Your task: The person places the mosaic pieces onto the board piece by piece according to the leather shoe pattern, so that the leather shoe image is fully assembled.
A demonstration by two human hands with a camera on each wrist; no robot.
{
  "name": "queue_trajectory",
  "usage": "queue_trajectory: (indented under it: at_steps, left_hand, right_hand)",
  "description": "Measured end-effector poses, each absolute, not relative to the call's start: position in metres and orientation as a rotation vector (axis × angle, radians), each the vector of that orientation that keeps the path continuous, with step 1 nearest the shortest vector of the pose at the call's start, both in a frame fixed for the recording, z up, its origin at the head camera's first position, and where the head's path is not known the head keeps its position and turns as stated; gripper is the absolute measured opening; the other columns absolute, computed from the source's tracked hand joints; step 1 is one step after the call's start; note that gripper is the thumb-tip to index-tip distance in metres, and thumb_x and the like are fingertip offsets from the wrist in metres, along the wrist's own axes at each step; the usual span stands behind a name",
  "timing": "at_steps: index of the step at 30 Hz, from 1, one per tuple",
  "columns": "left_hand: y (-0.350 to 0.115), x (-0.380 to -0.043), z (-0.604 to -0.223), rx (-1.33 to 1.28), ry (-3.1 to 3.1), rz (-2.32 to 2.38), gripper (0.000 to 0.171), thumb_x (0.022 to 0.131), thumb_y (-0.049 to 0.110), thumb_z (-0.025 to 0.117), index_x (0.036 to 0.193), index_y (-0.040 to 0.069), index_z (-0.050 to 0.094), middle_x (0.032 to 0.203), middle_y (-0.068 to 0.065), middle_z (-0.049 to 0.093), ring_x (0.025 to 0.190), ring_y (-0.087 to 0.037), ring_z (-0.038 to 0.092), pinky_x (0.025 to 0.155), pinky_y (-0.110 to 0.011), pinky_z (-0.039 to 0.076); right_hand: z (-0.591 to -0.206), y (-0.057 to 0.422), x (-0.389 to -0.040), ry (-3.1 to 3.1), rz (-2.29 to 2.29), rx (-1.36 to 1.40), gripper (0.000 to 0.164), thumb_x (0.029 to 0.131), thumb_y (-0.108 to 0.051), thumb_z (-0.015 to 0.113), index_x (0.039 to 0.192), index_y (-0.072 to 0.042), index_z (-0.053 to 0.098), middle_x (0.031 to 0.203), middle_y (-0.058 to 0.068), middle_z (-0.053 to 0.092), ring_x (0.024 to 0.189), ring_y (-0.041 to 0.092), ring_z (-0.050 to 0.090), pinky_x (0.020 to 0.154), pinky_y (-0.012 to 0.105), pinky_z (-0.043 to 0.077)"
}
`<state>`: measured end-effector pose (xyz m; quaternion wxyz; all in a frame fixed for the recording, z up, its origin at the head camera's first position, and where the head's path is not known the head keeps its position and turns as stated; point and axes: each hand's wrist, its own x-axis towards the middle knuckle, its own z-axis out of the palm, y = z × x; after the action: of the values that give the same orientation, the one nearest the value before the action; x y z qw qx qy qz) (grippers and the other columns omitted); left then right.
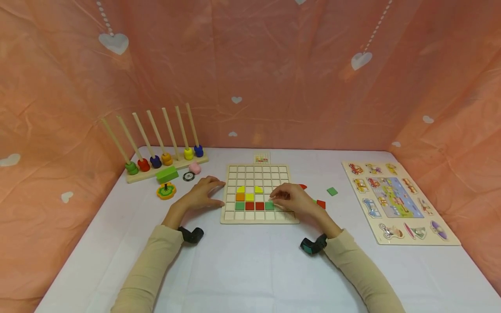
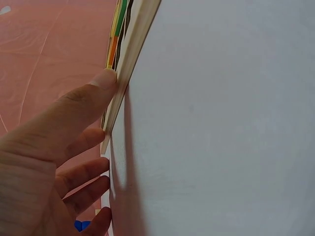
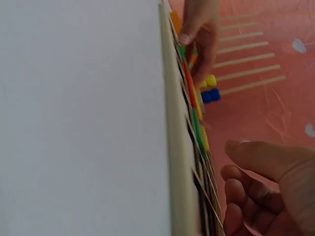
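1. Grid board (image 1: 258, 221), there it lies, mid-table on the white cloth (image 1: 242, 274), looking about square, so no long axis stands out.
2. Across its second row from the near edge, left to right: left green tile (image 1: 240, 206), red pair (image 1: 255, 206), right green tile (image 1: 269, 205). Behind them, orange tile (image 1: 240, 197) and yellow tile (image 1: 249, 197); farther back, two rounded yellow pieces (image 1: 258, 190).
3. Here's the relation that counts: the right green tile lies just left and near of the right hand's (image 1: 295, 198) fingertips, and that's the nearer hand. Touching or not? Cannot tell.
4. That hand reaches in from the right, over the board's right half, fingers bent; the right wrist view shows a slim gap between thumb and index, no piece visible there.
5. Over at the left, the left hand (image 1: 199, 194) has thumb and fingers spread apart, thumb against the board's left edge, clamped on nothing.
6. Farther out: a small pattern card (image 1: 262, 158) beyond the far edge; loose red piece (image 1: 321, 204) and loose green piece (image 1: 332, 191) to the right; picture puzzle (image 1: 422, 242) far right; peg rack (image 1: 182, 164) and green block (image 1: 167, 175) at left.
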<state>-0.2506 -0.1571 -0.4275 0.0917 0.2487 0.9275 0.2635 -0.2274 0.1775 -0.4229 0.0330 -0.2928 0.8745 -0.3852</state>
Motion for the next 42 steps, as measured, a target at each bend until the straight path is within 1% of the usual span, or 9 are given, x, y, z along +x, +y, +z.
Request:
queue_trajectory:
  at_steps: [5,9,15,21,25,28,34,38,42]
  left_hand:
    - [-0.157,-0.253,-0.429,0.757,2.759,0.775,0.069,0.078,0.036,0.074,0.136,0.008,0.047,0.133,-0.017,0.041,0.123,-0.033,0.035,0.105,-0.052,0.028]
    - [-0.157,-0.252,-0.429,0.757,2.761,0.773,0.069,0.078,0.036,0.074,0.136,0.008,0.048,0.133,-0.017,0.042,0.123,-0.033,0.036,0.105,-0.052,0.028]
    - [-0.157,-0.251,-0.427,0.725,2.750,0.780,0.070,0.078,0.037,0.074,0.136,0.009,0.047,0.134,-0.016,0.041,0.123,-0.033,0.036,0.105,-0.052,0.028]
    - [-0.157,-0.251,-0.427,0.714,2.748,0.779,0.070,0.078,0.036,0.074,0.137,0.009,0.047,0.134,-0.016,0.042,0.123,-0.033,0.036,0.105,-0.052,0.028]
    - [-0.157,-0.250,-0.426,0.722,2.750,0.783,0.070,0.078,0.035,0.074,0.136,0.008,0.047,0.133,-0.016,0.042,0.123,-0.033,0.036,0.105,-0.052,0.028]
    - [-0.157,-0.250,-0.426,0.722,2.750,0.787,0.070,0.078,0.035,0.075,0.136,0.008,0.047,0.133,-0.016,0.042,0.123,-0.033,0.036,0.105,-0.052,0.028]
    - [-0.157,-0.249,-0.426,0.712,2.747,0.793,0.069,0.078,0.035,0.074,0.136,0.008,0.047,0.134,-0.017,0.041,0.123,-0.033,0.036,0.105,-0.052,0.028]
    - [-0.157,-0.248,-0.425,0.718,2.750,0.796,0.069,0.078,0.034,0.074,0.136,0.008,0.048,0.133,-0.017,0.042,0.123,-0.033,0.036,0.105,-0.052,0.028]
    - [-0.157,-0.247,-0.424,0.736,2.754,0.791,0.068,0.079,0.034,0.074,0.135,0.006,0.048,0.133,-0.018,0.042,0.122,-0.035,0.036,0.104,-0.053,0.028]
  right_hand:
    - [-0.416,0.202,-0.230,2.800,-1.217,-0.821,0.012,0.083,-0.009,0.069,0.095,-0.005,0.070,0.084,0.002,0.062,0.074,0.013,0.053,0.065,0.025,0.045]
    - [-0.416,0.228,-0.231,2.858,-1.228,-0.753,0.015,0.082,-0.010,0.071,0.096,-0.005,0.069,0.086,0.004,0.063,0.074,0.014,0.054,0.065,0.024,0.045]
    - [-0.418,0.256,-0.230,2.869,-1.133,-0.588,0.029,0.075,-0.017,0.079,0.099,-0.005,0.069,0.092,0.006,0.064,0.077,0.018,0.050,0.067,0.026,0.042]
    - [-0.415,0.269,-0.227,2.787,-0.975,-0.531,0.037,0.069,-0.019,0.082,0.099,-0.004,0.066,0.088,0.005,0.061,0.077,0.018,0.047,0.067,0.027,0.038]
    - [-0.414,0.271,-0.226,2.740,-0.960,-0.539,0.034,0.071,-0.015,0.080,0.097,-0.002,0.064,0.080,0.005,0.058,0.072,0.017,0.048,0.062,0.025,0.040]
    - [-0.414,0.270,-0.226,2.732,-0.981,-0.537,0.029,0.072,-0.012,0.079,0.096,-0.002,0.064,0.079,0.004,0.060,0.071,0.016,0.050,0.061,0.023,0.042]
    - [-0.419,0.258,-0.229,2.744,-1.041,-0.655,0.025,0.074,-0.012,0.077,0.096,-0.004,0.067,0.086,0.002,0.062,0.076,0.014,0.051,0.066,0.024,0.043]
    - [-0.421,0.242,-0.231,2.727,-1.093,-0.817,0.026,0.074,-0.012,0.077,0.097,-0.006,0.067,0.090,0.003,0.062,0.078,0.014,0.053,0.068,0.025,0.043]
    - [-0.422,0.222,-0.231,2.663,-1.138,-0.881,0.026,0.075,-0.014,0.077,0.098,-0.007,0.067,0.090,0.001,0.062,0.079,0.014,0.053,0.068,0.025,0.044]
